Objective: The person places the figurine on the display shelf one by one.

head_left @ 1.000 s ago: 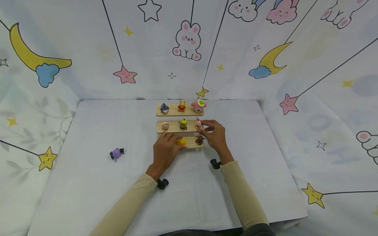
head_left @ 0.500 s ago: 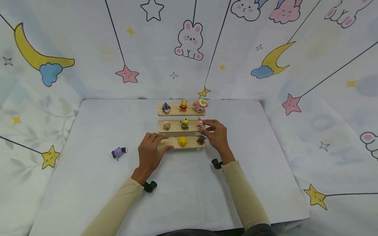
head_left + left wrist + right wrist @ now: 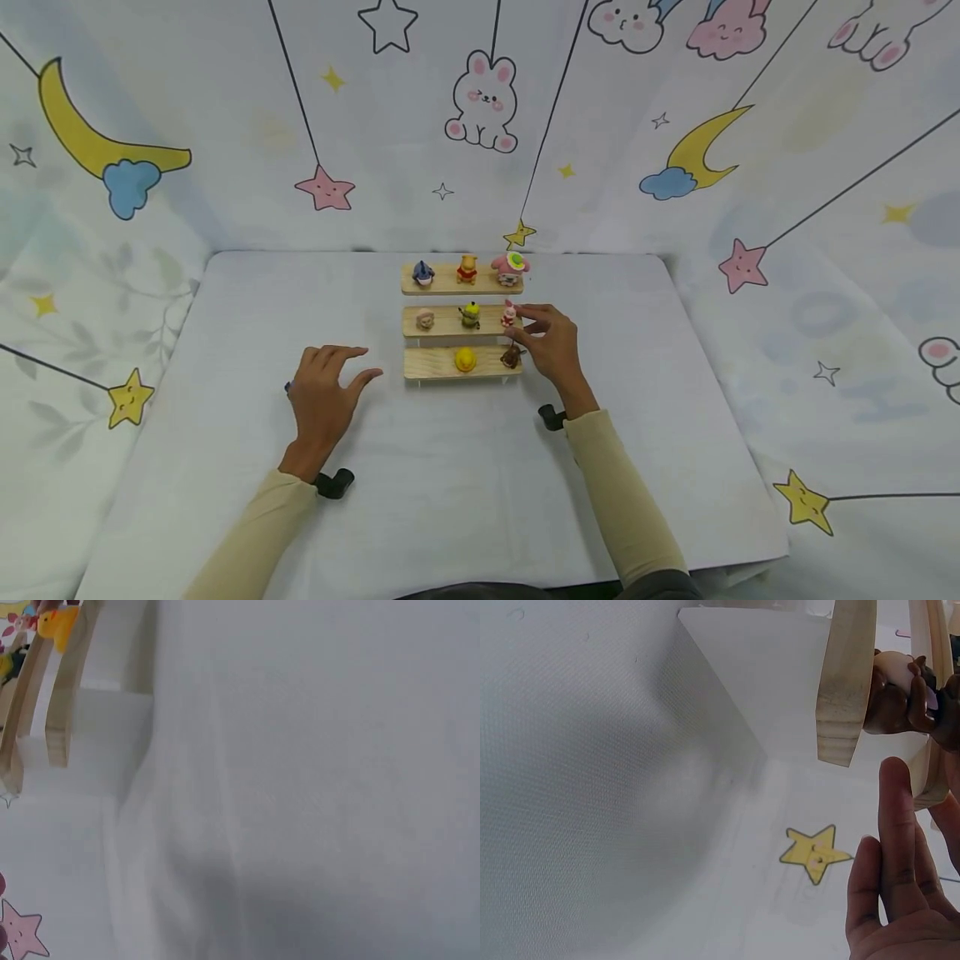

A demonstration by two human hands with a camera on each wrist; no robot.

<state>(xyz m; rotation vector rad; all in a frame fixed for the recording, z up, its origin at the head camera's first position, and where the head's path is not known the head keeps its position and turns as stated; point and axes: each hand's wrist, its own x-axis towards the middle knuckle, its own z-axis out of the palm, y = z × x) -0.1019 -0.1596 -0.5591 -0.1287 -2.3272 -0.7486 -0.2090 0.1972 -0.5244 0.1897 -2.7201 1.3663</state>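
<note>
My left hand [image 3: 324,402] hovers over the table at the left, thumb and forefinger spread with nothing between them. A dark blue bit of a figurine [image 3: 288,388] peeks out behind it; the rest is hidden. At the three-tier wooden rack [image 3: 427,363], my right hand [image 3: 553,348] pinches a small pink-eared figurine [image 3: 508,314] at the right end of the middle plank. Just below its thumb sits a brown figurine [image 3: 900,694] on the front plank. A yellow duck [image 3: 465,359] stands mid front plank; a green-and-yellow figurine [image 3: 470,316] stands behind it.
The back plank bears a blue figurine [image 3: 423,273], a bear in a red top [image 3: 467,268] and a pink figurine [image 3: 511,267]. A beige figurine [image 3: 425,319] stands at the middle plank's left end. A printed cloth [image 3: 405,133] hangs behind the white table [image 3: 450,483].
My left hand has let go of the yellow duck and moved left, now covering most of the purple figurine on the table. My right hand has stayed at the rack.
</note>
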